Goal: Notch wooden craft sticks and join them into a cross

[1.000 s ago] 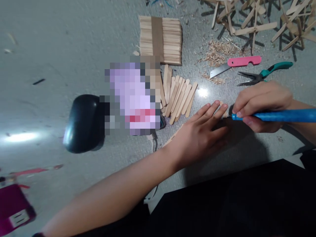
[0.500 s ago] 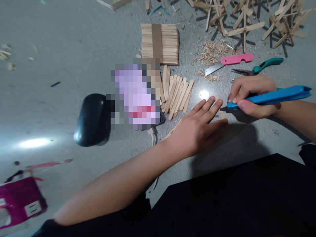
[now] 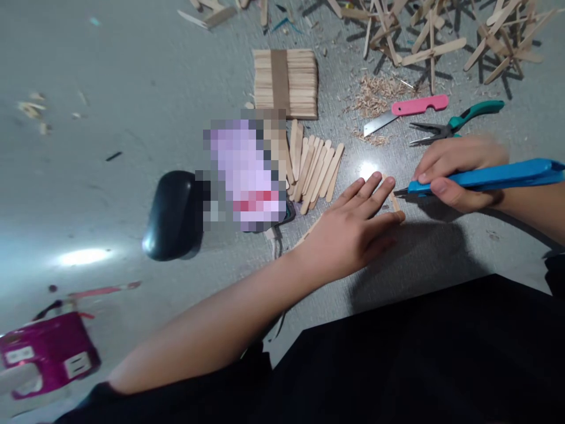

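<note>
My left hand [image 3: 353, 227] lies flat with its fingers stretched out, pressing a wooden craft stick [image 3: 394, 202] down on the grey surface. My right hand [image 3: 459, 174] is closed round a blue utility knife [image 3: 485, 176], whose dark tip meets the stick just beyond my left fingertips. A row of loose craft sticks [image 3: 315, 171] lies to the left of my left hand. Behind that row sits a banded bundle of sticks [image 3: 286, 82].
A pink-handled blade [image 3: 408, 110] and green-handled pliers [image 3: 454, 125] lie behind my right hand, beside wood shavings [image 3: 375, 94]. Glued stick frames [image 3: 436, 35] crowd the far right. A black oval object [image 3: 174, 215] and a blurred item sit left; a magenta box [image 3: 48, 353] is at lower left.
The view has shifted, so everything sits a little lower and to the left. The blue knife now tilts up at its rear instead of lying level. My left hand still presses the stick.
</note>
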The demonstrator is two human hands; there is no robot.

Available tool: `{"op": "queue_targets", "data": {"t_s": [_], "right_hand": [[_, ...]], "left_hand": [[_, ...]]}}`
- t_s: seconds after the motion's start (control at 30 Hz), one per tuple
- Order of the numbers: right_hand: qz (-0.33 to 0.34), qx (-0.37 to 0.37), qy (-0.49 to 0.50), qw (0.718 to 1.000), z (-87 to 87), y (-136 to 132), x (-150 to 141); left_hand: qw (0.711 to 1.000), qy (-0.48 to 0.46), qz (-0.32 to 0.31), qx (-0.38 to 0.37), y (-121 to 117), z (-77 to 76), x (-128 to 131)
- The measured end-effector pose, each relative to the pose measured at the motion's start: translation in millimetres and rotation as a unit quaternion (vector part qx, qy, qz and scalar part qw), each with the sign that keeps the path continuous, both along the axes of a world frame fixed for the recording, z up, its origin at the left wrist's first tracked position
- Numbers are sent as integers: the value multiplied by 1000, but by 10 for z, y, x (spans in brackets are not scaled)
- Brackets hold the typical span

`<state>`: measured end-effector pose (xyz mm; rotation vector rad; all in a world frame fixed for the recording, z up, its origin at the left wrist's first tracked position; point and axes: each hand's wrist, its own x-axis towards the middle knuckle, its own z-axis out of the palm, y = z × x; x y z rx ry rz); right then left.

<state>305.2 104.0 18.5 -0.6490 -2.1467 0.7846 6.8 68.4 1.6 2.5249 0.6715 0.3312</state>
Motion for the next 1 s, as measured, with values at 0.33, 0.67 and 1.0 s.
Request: {"op": "queue_targets", "data": {"t_s": [0.33, 0.67, 1.0], "right_hand": [[9, 11, -26, 1000, -46, 16, -2], [29, 14, -58, 998, 36, 62, 2], [43, 47, -87, 994, 153, 56, -164]], "left_hand": [[1000, 1, -1, 10, -10, -52, -26], [1000, 9, 3, 11, -20, -56, -35], [1000, 11, 2, 9, -14, -20, -20]]}}
